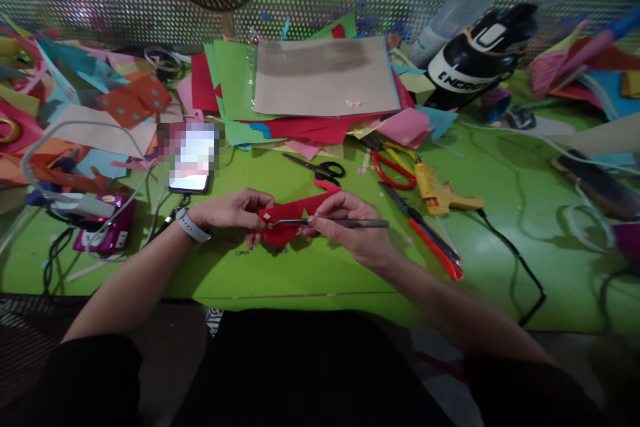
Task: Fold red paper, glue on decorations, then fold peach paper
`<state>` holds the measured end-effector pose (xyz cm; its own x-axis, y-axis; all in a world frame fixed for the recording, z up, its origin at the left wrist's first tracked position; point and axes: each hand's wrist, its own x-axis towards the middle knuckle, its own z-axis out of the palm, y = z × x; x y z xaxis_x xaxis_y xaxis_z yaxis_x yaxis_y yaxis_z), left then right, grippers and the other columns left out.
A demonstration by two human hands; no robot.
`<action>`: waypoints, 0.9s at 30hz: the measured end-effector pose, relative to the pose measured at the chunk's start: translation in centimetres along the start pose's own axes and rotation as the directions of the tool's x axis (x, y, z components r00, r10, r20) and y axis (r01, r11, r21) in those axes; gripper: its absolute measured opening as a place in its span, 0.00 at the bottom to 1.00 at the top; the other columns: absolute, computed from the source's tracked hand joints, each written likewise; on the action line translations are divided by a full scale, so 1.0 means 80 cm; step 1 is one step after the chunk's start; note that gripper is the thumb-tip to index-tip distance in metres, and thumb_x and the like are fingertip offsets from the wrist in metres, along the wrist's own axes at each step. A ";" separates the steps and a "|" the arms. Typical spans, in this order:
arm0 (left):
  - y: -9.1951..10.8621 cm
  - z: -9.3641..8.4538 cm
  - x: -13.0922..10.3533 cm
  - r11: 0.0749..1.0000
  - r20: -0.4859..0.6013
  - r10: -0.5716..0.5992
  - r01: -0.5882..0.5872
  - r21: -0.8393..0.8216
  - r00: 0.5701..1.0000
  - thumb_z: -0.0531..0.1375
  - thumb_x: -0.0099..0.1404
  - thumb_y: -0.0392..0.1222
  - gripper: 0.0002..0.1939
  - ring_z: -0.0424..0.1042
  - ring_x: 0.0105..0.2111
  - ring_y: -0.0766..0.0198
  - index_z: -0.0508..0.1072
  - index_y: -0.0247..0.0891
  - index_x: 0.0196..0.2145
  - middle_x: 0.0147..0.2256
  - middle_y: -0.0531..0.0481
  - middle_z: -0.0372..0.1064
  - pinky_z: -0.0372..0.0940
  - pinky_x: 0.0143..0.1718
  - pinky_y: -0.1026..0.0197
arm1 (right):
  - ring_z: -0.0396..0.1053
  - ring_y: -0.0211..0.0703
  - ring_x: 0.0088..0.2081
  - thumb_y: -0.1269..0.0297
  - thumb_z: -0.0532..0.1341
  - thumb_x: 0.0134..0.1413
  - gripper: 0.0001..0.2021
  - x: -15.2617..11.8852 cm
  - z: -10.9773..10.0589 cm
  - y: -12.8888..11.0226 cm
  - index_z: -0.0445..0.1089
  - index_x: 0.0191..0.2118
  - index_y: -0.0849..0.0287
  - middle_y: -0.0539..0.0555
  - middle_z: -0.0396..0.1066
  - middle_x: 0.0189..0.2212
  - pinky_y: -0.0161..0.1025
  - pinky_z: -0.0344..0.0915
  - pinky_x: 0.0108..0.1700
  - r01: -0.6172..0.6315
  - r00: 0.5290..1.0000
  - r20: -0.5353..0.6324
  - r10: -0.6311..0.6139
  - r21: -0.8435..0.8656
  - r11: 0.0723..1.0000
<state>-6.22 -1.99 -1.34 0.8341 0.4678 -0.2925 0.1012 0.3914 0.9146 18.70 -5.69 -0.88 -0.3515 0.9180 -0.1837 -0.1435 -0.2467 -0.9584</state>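
Note:
My left hand [243, 213] pinches the left end of a red paper cutout [290, 212] and holds it just over the green table. Small yellowish pieces show on the red paper, one near my left thumb and one near its middle. My right hand [349, 223] grips a pair of slim metal tweezers [367, 223], its fingers also close against the paper's right side. The tweezers' tip points left and reaches the paper beside my left thumb. Whether the tip holds a piece is too small to tell. Black-handled scissors [320, 169] lie just behind the paper.
Right of my hands lie a red utility knife [433, 243], red-handled scissors [393, 170] and a yellow glue gun [443, 193] with its cord. A phone [193, 160] and a purple power socket [107, 230] are at left. Paper sheets [320, 77] and a black bottle [475, 60] stand behind.

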 end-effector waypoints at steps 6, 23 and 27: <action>0.000 0.000 -0.001 1.000 0.000 -0.003 0.003 -0.012 1.000 0.66 0.62 0.42 0.10 0.74 0.21 0.67 0.68 0.34 0.34 0.23 0.50 0.74 0.70 0.25 0.67 | 0.80 0.44 0.29 0.57 0.75 0.41 0.16 0.000 0.000 0.001 0.69 0.31 0.57 0.50 0.79 0.25 0.35 0.77 0.30 -0.014 1.000 0.011 0.014 -0.014 1.000; 0.004 0.004 0.000 0.999 -0.090 0.032 -0.031 0.013 0.995 0.68 0.61 0.43 0.13 0.70 0.19 0.73 0.67 0.35 0.32 0.26 0.52 0.73 0.66 0.21 0.71 | 0.80 0.46 0.29 0.56 0.74 0.44 0.16 0.004 -0.013 -0.003 0.67 0.33 0.55 0.49 0.79 0.26 0.39 0.79 0.31 0.130 0.984 -0.124 -0.129 -0.001 0.991; 0.001 0.004 0.000 0.999 -0.162 0.017 -0.010 0.048 0.987 0.67 0.62 0.45 0.15 0.70 0.18 0.73 0.65 0.35 0.31 0.25 0.53 0.71 0.65 0.19 0.72 | 0.80 0.46 0.28 0.55 0.74 0.44 0.16 0.006 -0.015 -0.002 0.68 0.33 0.54 0.48 0.79 0.25 0.41 0.79 0.30 0.141 0.977 -0.157 -0.143 -0.026 0.990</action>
<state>-6.01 -2.20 -1.16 0.7368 0.5967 -0.3178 0.1192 0.3481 0.9298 19.70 -4.84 -1.08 -0.1774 0.9811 -0.0767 -0.1672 -0.1068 -0.9801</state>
